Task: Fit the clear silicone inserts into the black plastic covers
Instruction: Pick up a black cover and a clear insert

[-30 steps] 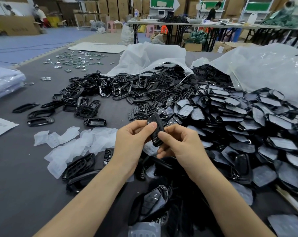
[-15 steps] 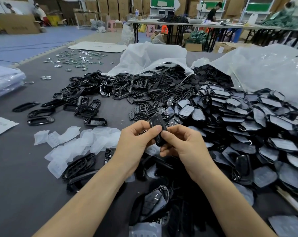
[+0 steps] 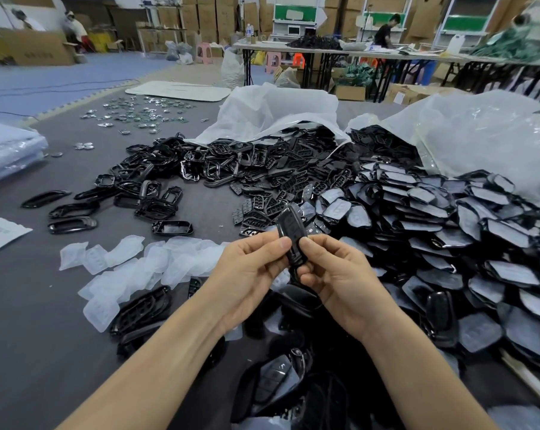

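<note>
A black plastic cover (image 3: 288, 232) is held upright at the centre of the view, above the grey tabletop (image 3: 29, 305). It is pinched from both sides: its left edge by the thumb and curled fingers of the left hand (image 3: 250, 274), its right edge and lower end by those of the right hand (image 3: 340, 274) (whether an insert sits inside cannot be told). Loose clear silicone inserts (image 3: 138, 262) are scattered at 9 o'clock of the hands. Bare covers (image 3: 231, 169) are heaped at 12 o'clock, and fitted covers (image 3: 448, 218) are piled at 3 o'clock.
</note>
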